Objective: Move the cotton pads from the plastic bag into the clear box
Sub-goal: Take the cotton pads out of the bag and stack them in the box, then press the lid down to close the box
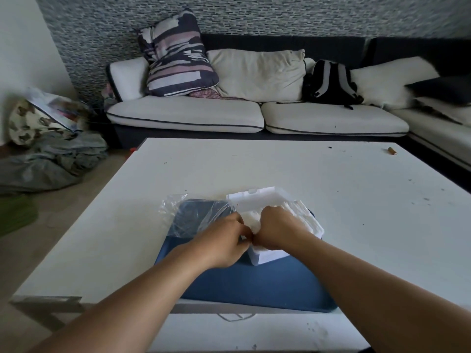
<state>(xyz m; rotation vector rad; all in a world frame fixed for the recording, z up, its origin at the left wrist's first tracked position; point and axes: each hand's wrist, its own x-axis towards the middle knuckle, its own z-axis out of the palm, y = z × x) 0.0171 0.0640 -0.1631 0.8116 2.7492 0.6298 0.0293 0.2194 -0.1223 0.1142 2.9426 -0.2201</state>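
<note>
Both hands meet over the near middle of the white table (280, 169), fingers curled. Left hand (224, 240) pinches the near left rim of the clear box (257, 258); right hand (274, 230) is curled down onto the cotton pads (303, 212), gripping the near end of the stack, fingertips hidden. Pads sit in the box, stack running back and right from the right hand, touching it.

Left to right: grey clothes pile (51, 161) and a patterned bag (33, 121) on the floor off the table's left edge. Plastic bag (193, 212) lies flat and crumpled just left of the box, touching the left hand's knuckles, looks emptied. Blue mat (254, 284) under bag and box, reaching the table's near edge. Box lid (254, 197) stands up behind the pads. Small brown stub (392, 151) near the far right corner. Sofa (254, 115) behind the far edge holds a striped pillow (175, 57) and a black backpack (331, 82).
</note>
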